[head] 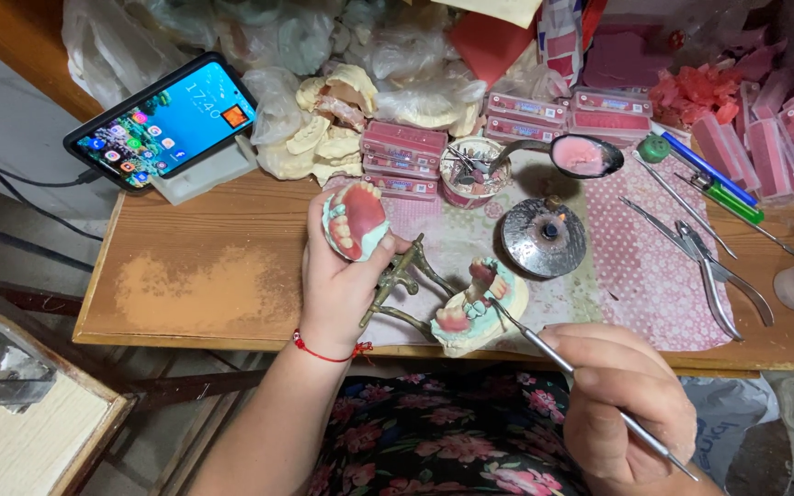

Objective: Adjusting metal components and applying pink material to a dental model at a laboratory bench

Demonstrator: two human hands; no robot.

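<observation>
My left hand (pixel 337 280) grips a brass dental articulator (pixel 402 280) whose upper arm carries a pale green cast with pink wax and teeth (pixel 356 220). The lower cast with pink wax and teeth (pixel 475 308) rests on the wooden table (pixel 204 285). My right hand (pixel 622 404) holds a thin metal wax tool (pixel 544 347) like a pen, its tip touching the lower cast's teeth.
A round metal burner (pixel 544 237) and a spoon of pink wax (pixel 581 156) sit behind the casts. Pliers and probes (pixel 709 266) lie at right on a dotted pink cloth (pixel 645 276). Pink tooth boxes (pixel 406 156), plaster casts (pixel 328 129) and a propped phone (pixel 163 119) line the back.
</observation>
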